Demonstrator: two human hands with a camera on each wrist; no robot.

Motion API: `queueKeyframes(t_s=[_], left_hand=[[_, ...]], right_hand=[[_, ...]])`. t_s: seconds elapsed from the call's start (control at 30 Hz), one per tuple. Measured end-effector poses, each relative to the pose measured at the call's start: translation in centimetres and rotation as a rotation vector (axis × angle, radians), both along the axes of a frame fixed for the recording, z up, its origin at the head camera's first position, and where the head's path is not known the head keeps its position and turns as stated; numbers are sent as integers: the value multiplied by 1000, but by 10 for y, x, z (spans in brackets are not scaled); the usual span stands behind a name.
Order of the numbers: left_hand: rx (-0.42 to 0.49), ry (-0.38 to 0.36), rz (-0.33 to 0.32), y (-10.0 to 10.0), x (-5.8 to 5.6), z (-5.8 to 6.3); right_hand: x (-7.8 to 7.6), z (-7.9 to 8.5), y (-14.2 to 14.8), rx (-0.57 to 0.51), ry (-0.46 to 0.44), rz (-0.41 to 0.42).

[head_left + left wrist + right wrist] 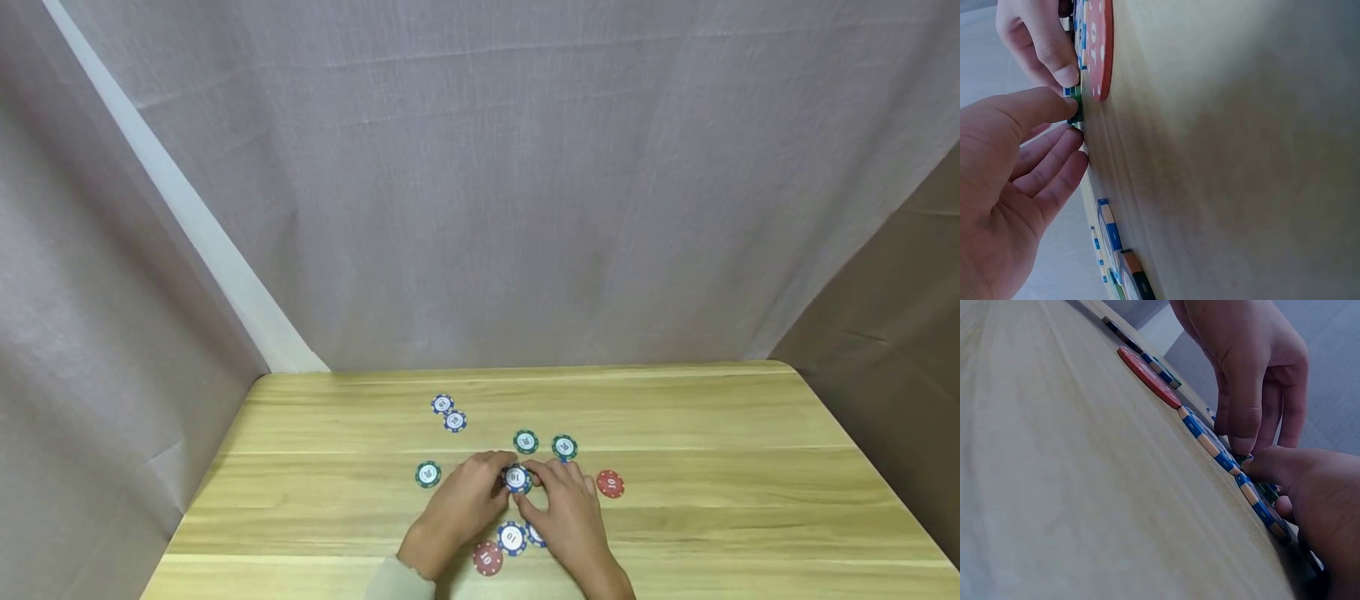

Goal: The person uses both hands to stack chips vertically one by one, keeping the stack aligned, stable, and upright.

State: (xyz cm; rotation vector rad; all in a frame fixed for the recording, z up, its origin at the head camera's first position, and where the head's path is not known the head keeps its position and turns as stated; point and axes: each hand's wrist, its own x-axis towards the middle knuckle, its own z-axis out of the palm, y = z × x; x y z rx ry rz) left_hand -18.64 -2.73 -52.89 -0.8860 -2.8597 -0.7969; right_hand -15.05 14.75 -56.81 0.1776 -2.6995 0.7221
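Note:
A small stack of poker chips (516, 477) lies between the two hands, a blue-edged chip marked 10 on top and green showing beneath it. From the left, the left hand (467, 497) grips the stack's side with thumb and fingers. The right hand (564, 503) pinches the same stack from the right. In the left wrist view, the left thumb presses the green and blue chip edges (1074, 103). Just below the hands, toward the person, lie a blue chip (512, 538) and another blue chip (536, 534), partly hidden by the right hand.
Red chips lie at the front (487, 558) and right (611, 483). Green chips rest behind the hands (526, 442), (565, 447) and at left (428, 474). Two blue chips (454, 421) touch farther back. Grey curtains (525, 208) border the wooden table (712, 433).

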Motion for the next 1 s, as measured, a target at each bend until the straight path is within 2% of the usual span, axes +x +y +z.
queueKeyframes(t_s=[0.27,0.57,0.73,1.0], left_hand=[[45,27,-48,1,0,-1],[-11,8,-32,4,4,5],[-40,22,-18,-4,5,11],[-136,113,-13,-26,1,27]], right_hand=[[0,-1,0,2,-2,3],[-1,-3,1,-1,43,6],[-1,-2,1,2,46,10],[-3,0,0,-1,-29,6]])
